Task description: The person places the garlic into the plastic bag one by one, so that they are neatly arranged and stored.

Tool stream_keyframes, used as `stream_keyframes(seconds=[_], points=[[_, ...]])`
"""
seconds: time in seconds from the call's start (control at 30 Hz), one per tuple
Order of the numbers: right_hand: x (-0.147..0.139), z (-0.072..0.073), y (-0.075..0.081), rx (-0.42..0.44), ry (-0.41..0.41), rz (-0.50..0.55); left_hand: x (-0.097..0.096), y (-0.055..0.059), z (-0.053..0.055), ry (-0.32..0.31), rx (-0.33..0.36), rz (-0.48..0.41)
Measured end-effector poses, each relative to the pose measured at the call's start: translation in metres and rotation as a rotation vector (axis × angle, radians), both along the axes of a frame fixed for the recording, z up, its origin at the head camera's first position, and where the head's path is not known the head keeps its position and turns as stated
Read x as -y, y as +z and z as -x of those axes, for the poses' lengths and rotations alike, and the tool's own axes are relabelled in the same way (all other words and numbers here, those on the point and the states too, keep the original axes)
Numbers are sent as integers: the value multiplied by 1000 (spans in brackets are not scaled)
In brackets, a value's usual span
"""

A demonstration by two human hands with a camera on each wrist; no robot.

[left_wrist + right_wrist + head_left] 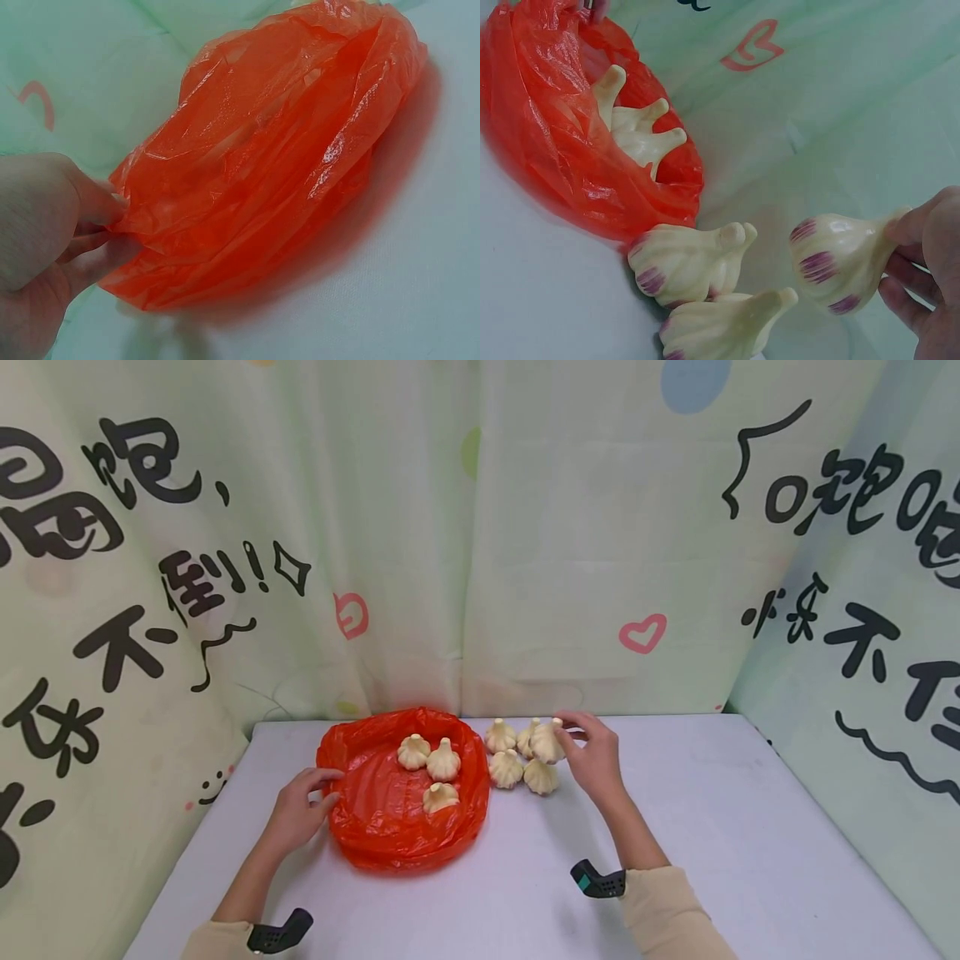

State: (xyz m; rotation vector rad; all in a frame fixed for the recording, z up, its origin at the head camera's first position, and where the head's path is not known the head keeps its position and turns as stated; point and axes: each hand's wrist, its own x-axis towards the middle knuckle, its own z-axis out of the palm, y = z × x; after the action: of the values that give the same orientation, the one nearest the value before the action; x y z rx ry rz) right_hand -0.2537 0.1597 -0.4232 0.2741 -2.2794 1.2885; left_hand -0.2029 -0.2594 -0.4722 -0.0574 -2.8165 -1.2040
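Note:
A red plastic bag (375,843) lies wide open on the table, with three garlic bulbs (443,761) inside. My left hand (296,810) pinches the bag's left edge between thumb and fingers, as the left wrist view shows. In my right hand (596,756), a garlic bulb (836,262) with purple streaks is held by its stem, raised over the others. Several more garlic bulbs (506,769) are grouped on the table just right of the bag, below and left of the held one. In the right wrist view two of these bulbs (690,262) show beside the bag.
The white table (720,827) extends to both sides and in front of the bag. A pale curtain (555,568) with black writing and pink hearts stands behind it and along both sides. Each wrist wears a black camera mount (600,880).

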Motion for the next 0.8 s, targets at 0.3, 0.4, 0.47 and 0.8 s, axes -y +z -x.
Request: stream_keyframes(seconds=[0.3,0.4,0.47,0.8], points=[[9,-1,0,-11,29,7,0,-1,0,0,-4,-4],[12,-1,0,-13,46,10,1,-1,1,-2,-6,-3],[13,-1,-1,-20,54,17,1,-2,1,-3,-8,-3],[23,-3,-3,-11,89,11,2,-1,0,-1,-4,-2]])
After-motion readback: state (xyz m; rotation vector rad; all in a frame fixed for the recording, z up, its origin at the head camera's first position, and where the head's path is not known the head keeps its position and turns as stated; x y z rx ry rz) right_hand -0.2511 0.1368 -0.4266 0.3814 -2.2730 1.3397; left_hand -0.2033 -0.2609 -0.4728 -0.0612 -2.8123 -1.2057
